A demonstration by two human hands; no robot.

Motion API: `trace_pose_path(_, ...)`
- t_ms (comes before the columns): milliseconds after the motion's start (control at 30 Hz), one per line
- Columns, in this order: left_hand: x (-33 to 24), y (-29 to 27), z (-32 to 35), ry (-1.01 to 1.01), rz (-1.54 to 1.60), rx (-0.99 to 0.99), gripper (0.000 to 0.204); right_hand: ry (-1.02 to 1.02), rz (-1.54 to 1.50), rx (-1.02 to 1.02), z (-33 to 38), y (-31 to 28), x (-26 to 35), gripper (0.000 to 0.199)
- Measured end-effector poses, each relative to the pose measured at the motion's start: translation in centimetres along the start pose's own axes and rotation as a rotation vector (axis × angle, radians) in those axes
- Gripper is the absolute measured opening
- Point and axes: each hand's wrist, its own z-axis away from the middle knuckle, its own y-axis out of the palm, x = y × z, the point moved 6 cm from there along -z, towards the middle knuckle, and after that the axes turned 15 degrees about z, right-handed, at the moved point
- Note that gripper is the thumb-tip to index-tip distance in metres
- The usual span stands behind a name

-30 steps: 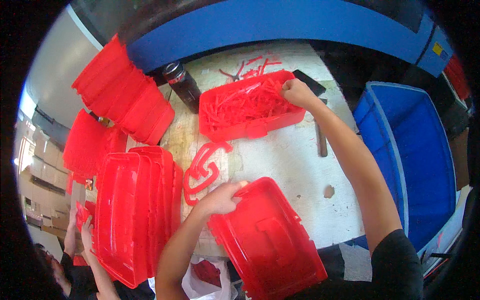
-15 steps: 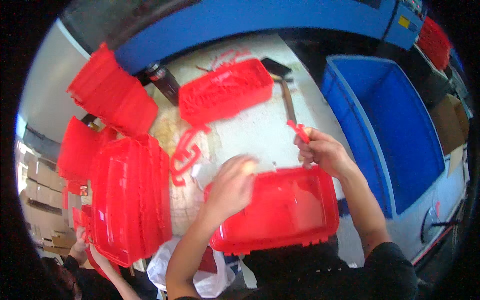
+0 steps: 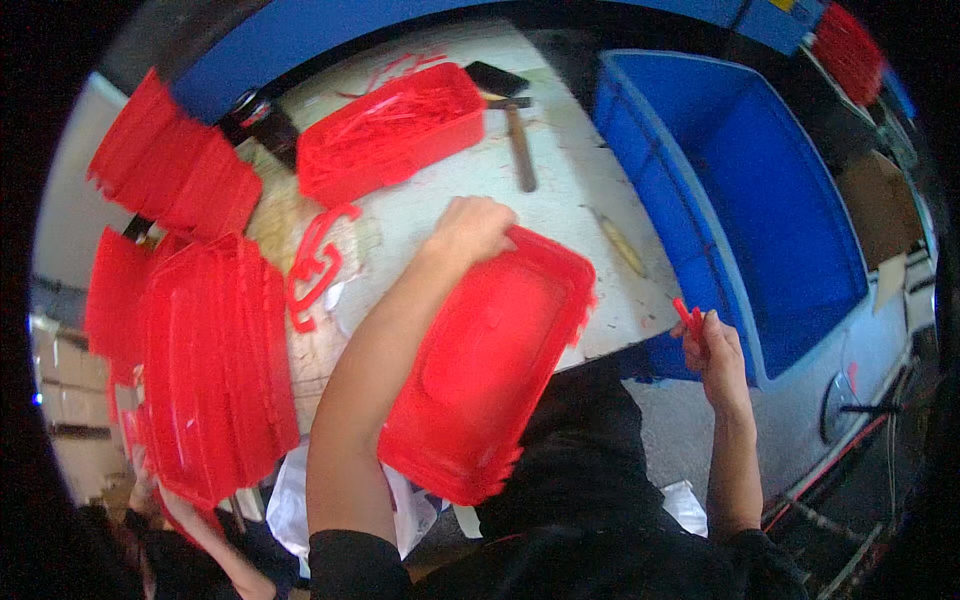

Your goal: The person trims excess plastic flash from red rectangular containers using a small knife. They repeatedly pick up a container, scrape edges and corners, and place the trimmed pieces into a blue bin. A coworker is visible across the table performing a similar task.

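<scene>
Whitish, scuffed boarding tops the desk (image 3: 570,190), the broadest thing here, with a deep blue plastic bin (image 3: 780,220) beside its right edge. Next in size is the nested stack of long red plastic tubs (image 3: 210,380) at the left. A shallow rectangular red plastic tray (image 3: 480,370) is tilted over the desk's near edge, in front of the person's body. The left hand (image 3: 475,228) holds it by the rim at its far end; motion blur hides how far the fingers wrap under. It looks light and fairly stiff, smooth enough to slip, so the rim at either end seems the surest hold. Farther back sits a red plastic box (image 3: 400,165) heaped with thin red strips (image 3: 400,112); nearer and to its left lie curved red plastic handles (image 3: 308,250), and to its right a brown-handled hammer (image 3: 520,150). Smallest is a slim red plastic scrap (image 3: 688,318), pinched between thumb and fingers of the right hand (image 3: 718,350). No brand, label text or other writing is legible.
</scene>
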Motion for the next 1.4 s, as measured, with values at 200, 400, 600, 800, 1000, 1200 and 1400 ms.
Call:
trace_pose_path(200, 10.2, -0.8, 10.0, -0.312, 0.133, -0.168, 0.038, -0.305, 0.233, 0.250, -6.3, 8.5, 6.2, 0.015)
trace_pose_path(400, 10.9, -0.6, 12.7, -0.293, 0.208, -0.204, 0.035, -0.616, 0.682, 0.397, -11.1, 19.4, 11.6, 0.025)
trace_pose_path(600, 11.0, 1.5, 10.6, -0.207, 0.289, -0.203, 0.030, -0.899, 1.117, 0.264, -12.8, 25.5, 10.4, 0.029)
trace_pose_path(800, 10.3, 1.3, 10.0, -0.096, 0.530, -0.166, 0.031, -1.078, 1.459, 0.172, -11.9, 27.7, 10.1, 0.024)
trace_pose_path(1000, 10.1, 0.2, 10.3, -0.213, 0.513, 0.004, 0.024, -0.971, 1.462, 0.116, -11.8, 28.4, 10.2, 0.018)
trace_pose_path(1200, 9.6, 0.2, 10.6, -0.142, 0.546, 0.002, 0.029, -0.982, 1.404, 0.141, -11.6, 29.0, 10.6, 0.026)
trace_pose_path(1400, 10.1, 0.7, 10.7, -0.134, 0.544, -0.042, 0.028, -1.011, 1.404, 0.085, -11.4, 29.9, 10.7, 0.025)
